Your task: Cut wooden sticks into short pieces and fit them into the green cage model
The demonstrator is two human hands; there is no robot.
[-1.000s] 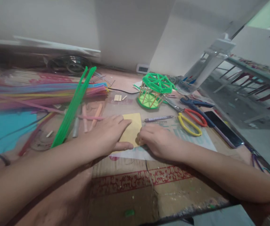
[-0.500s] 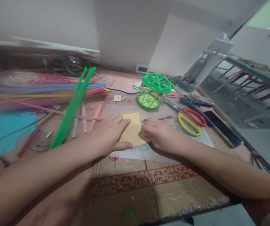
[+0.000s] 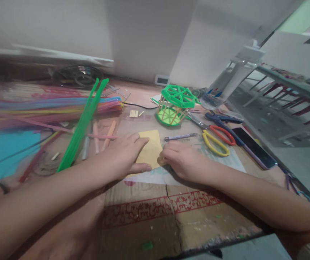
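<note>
A yellow sheet of paper lies on a white printed sheet in the middle of the table. My left hand rests flat on its left part, thumb and fingers apart. At the sheet's right edge, my right hand has its fingers curled in; whatever they may hold is hidden. Just beyond the right hand lies a pen. Farther back stands a round frame of green strips and thin wooden sticks. Scissors with red and yellow handles lie to the right.
Green pipe cleaners and a colourful bundle lie at the left. On the right are a phone, pliers and a clear bottle. Small wooden pieces lie behind the yellow paper.
The right hand has shifted slightly down from the pen, and more of the pen shows. The left hand has stayed on the yellow paper. The view has moved a little.
</note>
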